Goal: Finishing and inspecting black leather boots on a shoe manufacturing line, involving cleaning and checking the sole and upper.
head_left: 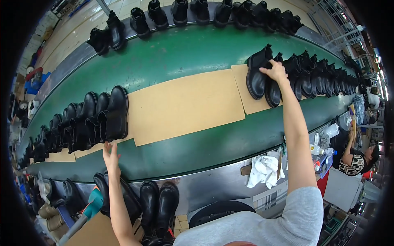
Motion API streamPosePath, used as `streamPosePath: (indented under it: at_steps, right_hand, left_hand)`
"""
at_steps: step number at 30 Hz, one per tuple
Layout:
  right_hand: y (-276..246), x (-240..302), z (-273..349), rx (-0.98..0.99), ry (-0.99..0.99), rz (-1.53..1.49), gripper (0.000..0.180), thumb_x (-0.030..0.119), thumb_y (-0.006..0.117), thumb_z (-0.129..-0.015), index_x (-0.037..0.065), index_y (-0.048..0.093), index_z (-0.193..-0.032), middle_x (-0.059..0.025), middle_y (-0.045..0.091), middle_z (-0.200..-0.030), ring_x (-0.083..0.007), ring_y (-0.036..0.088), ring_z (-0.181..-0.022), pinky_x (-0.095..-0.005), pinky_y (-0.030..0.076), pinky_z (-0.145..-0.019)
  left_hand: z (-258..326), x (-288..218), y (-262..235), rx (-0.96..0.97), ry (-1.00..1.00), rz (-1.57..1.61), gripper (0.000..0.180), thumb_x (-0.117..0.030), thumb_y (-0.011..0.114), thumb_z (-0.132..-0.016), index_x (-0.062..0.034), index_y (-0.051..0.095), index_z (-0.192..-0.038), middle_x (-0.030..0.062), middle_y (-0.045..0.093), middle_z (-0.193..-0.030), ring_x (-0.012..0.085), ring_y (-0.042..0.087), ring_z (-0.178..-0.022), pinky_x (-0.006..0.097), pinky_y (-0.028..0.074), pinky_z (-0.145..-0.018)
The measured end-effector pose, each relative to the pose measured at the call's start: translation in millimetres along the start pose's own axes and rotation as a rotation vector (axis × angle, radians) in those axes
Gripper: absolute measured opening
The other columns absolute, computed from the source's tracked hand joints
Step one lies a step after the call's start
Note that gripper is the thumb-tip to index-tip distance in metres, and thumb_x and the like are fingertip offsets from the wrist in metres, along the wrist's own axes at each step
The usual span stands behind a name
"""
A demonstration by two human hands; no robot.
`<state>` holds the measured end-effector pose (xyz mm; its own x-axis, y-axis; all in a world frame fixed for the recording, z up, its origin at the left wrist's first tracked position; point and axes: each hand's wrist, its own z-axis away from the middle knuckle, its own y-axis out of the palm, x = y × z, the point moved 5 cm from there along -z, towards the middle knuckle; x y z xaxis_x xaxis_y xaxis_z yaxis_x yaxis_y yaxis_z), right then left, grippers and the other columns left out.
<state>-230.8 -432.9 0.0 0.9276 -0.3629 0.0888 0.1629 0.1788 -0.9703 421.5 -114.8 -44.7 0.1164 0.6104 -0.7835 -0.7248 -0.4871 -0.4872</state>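
Along the green conveyor belt (197,141), black leather boots stand in rows on tan cardboard sheets (186,104). My right hand (277,73) reaches to the near end of the right-hand row. Its thumb and fingers close around the upper part of a black boot (272,93); the far fingertips are hidden. Just left of that, another black boot (257,78) stands close against it. My left hand (111,158) is raised below the left-hand row, fingers stretched and apart, holding nothing. Its fingertips are close to the heel of the end boot (118,117); whether they touch cannot be told.
More boots (179,12) line the far metal ledge. Below the belt, a pair of black boots (159,201) stands near my body. A crumpled white cloth (264,170) lies on the near ledge, beside bottles and a basket (324,162). Another person (357,162) is at far right.
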Motion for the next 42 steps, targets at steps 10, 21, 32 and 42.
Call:
streamPosePath:
  at_steps: [10,21,32,42]
  right_hand:
    - [-14,49,190,-0.222,-1.004,0.010,0.015,0.014,0.068,-0.064,0.004,0.056,-0.066,-0.0100,0.051,-0.083,-0.0284,0.053,-0.086,-0.0442,0.038,-0.074]
    - [37,45,463,0.190,-1.502,-0.400,0.028,0.006,0.058,-0.066,0.008,0.062,-0.094,-0.0098,0.059,-0.102,-0.0240,0.055,-0.101,-0.0373,0.039,-0.092]
    - [223,-46,460,0.693,0.358,-1.291,0.058,0.044,0.047,-0.093,0.007,0.033,-0.135,-0.0102,0.053,-0.117,-0.0192,0.055,-0.102,-0.0341,0.045,-0.087]
    - [220,-59,476,0.729,0.239,-1.769,0.056,0.040,0.049,-0.093,0.002,0.040,-0.133,-0.0117,0.055,-0.117,-0.0178,0.057,-0.102,-0.0287,0.046,-0.090]
  left_hand:
    - [196,-48,3,0.228,0.236,0.079,0.046,-0.013,0.059,-0.087,-0.0011,0.044,-0.129,0.0110,0.047,-0.129,0.0227,0.043,-0.121,0.030,0.039,-0.092]
    - [244,30,151,0.776,0.241,0.062,0.083,-0.038,0.062,-0.076,-0.0069,0.024,-0.143,0.0218,0.007,-0.150,0.0337,0.012,-0.139,0.043,0.020,-0.110]
    - [283,43,137,0.747,-0.196,0.156,0.088,-0.056,0.060,-0.079,0.0045,0.029,-0.135,0.0165,0.051,-0.113,0.0249,0.045,-0.112,0.037,0.030,-0.101]
    - [319,-15,105,0.883,-0.024,0.460,0.080,-0.067,0.014,-0.090,-0.0017,0.046,-0.124,0.0087,0.050,-0.106,0.0155,0.049,-0.088,0.031,0.036,-0.084]
